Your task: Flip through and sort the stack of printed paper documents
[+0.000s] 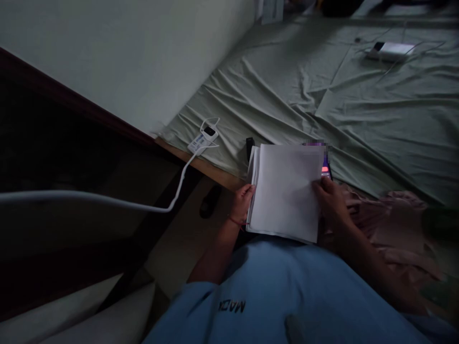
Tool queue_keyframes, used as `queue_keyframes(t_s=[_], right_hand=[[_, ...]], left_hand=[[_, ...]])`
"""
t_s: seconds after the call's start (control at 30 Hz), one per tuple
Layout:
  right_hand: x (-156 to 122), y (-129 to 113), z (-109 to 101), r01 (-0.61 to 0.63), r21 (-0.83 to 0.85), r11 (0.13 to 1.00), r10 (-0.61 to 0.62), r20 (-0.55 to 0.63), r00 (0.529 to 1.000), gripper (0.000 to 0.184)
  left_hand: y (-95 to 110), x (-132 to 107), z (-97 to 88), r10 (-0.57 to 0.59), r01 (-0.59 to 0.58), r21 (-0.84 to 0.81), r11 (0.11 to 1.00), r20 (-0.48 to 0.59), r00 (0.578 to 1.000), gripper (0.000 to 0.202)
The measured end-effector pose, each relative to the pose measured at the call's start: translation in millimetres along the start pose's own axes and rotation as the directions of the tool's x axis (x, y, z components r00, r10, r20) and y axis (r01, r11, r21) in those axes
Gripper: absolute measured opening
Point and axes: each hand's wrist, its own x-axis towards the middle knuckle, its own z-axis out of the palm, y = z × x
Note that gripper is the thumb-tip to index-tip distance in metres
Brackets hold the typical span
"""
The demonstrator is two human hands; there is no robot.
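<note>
A stack of white paper rests in front of me, over my lap and the edge of the bed. My left hand grips its left edge, fingers curled around the sheets. My right hand is closed on the right edge of the stack, fingers pressed on the top page. A lit phone pokes out from under the paper's upper right corner, right beside my right hand. A thin red band circles my left wrist.
The bed has a wrinkled green sheet. A white charger with a cable lies at its near corner, a small black object beside it. A white device with cables lies far right. Pink cloth sits at right. A dark shoe is on the floor.
</note>
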Motion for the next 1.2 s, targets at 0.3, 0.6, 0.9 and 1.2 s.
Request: queue_keyframes(t_s=[0.3, 0.6, 0.9, 1.2], right_hand=[[3, -3, 6, -0.063, 0.106, 0.992, 0.061, 0.022, 0.998, 0.025], [4, 1, 7, -0.054, 0.067, 0.996, 0.053, 0.011, 0.999, 0.024], [6, 0, 8, -0.074, 0.048, 0.996, 0.074, 0.001, 0.997, 0.023], [8, 0, 9, -0.076, 0.039, 0.996, 0.077, -0.024, 0.997, 0.023]], left_hand=[[11, -2, 5.3, -0.070, 0.065, -0.095, 0.993, -0.045, 0.997, 0.053], [13, -6, 5.3, -0.115, 0.111, -0.157, 0.981, -0.014, 0.993, 0.049], [14, -5, 6.4, -0.104, 0.102, -0.125, 0.987, -0.012, 0.995, 0.048], [16, -7, 6.2, -0.095, 0.093, -0.096, 0.991, -0.014, 0.995, 0.046]])
